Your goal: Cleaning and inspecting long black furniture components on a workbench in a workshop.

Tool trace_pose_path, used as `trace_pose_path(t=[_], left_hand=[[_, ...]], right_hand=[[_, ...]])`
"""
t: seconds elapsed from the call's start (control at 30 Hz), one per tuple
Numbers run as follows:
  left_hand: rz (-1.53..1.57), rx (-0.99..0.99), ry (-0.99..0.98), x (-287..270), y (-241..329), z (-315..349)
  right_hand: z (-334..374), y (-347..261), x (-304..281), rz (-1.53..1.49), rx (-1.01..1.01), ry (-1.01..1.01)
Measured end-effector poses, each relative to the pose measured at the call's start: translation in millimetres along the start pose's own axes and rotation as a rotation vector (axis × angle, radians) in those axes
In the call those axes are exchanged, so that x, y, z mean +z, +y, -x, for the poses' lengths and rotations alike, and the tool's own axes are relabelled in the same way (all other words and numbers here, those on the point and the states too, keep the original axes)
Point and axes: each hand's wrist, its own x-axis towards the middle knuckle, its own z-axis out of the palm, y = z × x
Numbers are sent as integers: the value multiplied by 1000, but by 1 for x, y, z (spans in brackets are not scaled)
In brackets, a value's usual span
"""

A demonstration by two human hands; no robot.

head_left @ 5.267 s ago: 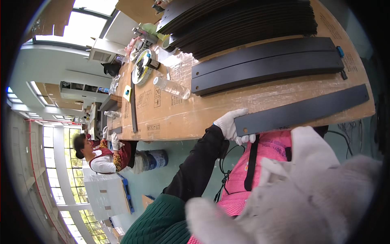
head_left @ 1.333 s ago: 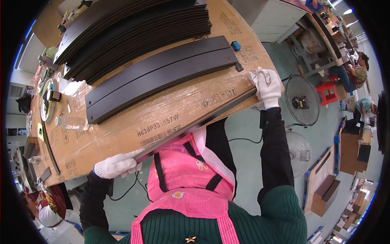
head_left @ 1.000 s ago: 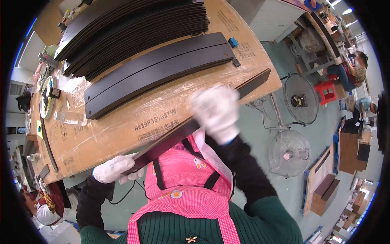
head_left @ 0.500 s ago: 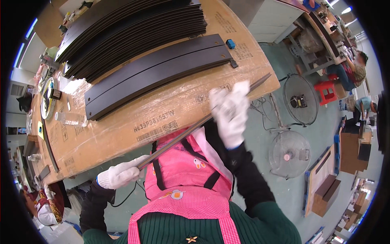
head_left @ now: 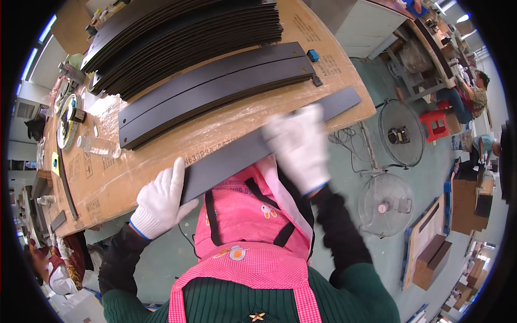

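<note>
A long, flat dark grey panel (head_left: 226,161) slants across the table's near edge, its broad face up. My left hand (head_left: 160,200), in a white knit glove, grips the panel's near left end, thumb and fingers on either side. Over the middle of the panel lies my right hand (head_left: 299,148), also gloved in white and smeared by motion, so its fingers cannot be made out. Just beyond lies a low stack of similar dark panels (head_left: 215,89) in two rows side by side. A taller stack of dark panels (head_left: 188,54) stands farther back.
The table is covered with brown cardboard (head_left: 156,156). A clear plastic bottle (head_left: 99,146) lies at left near a tape roll (head_left: 67,121). A small blue block (head_left: 313,55) sits by the stack's right end. Two floor fans (head_left: 385,204) and a red stool (head_left: 435,126) stand to the right.
The panel has turned from edge-on to broad face up. My left hand has opened out around its end and risen slightly; my right hand has shifted a little nearer and stays on the panel.
</note>
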Motion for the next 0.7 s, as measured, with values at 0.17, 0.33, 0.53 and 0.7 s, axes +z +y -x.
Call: trace_pose_path(t=[0.17,0.33,0.53,0.7], left_hand=[[-82,91,162,18,-2,-34],[-192,74,176,37,-23,-23],[121,-152,-74,15,-5,-28],[167,6,106,58,-23,-21]], right_hand=[[28,-134,35,-384,-48,53],[-43,76,34,385,32,65],[-43,303,-5,192,268,-27],[-11,321,-24,779,430,43]])
